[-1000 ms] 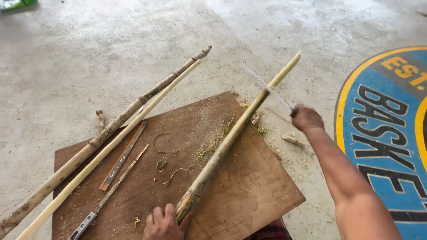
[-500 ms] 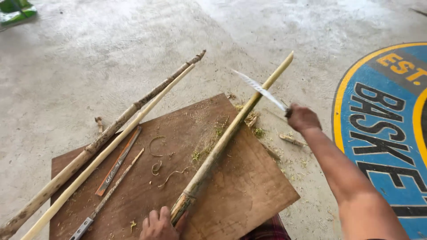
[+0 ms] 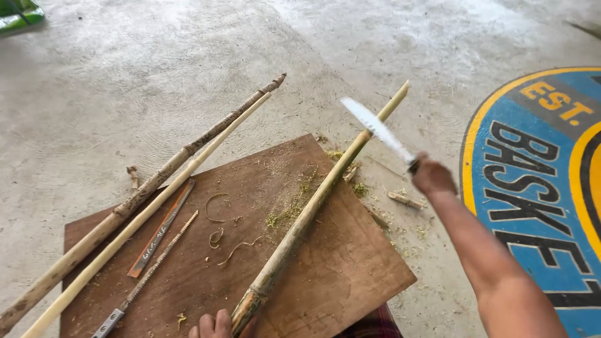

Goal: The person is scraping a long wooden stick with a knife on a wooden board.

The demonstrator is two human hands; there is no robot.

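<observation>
My left hand grips the near end of a long bamboo pole at the bottom edge of the view. The pole slants up to the right across a brown wooden board. My right hand is raised to the right of the pole and is closed on the handle of a knife. Its blade points up and to the left and hangs in the air beside the pole's far half, blurred by motion.
Two more bamboo poles lie across the board's left side. A saw blade and a flat ruler-like strip rest beside them among curled shavings. Bamboo offcuts lie on the concrete floor. A blue painted floor emblem fills the right.
My right hand has lifted the knife and swung the blade up and leftward over the pole. The left hand and pole have stayed put.
</observation>
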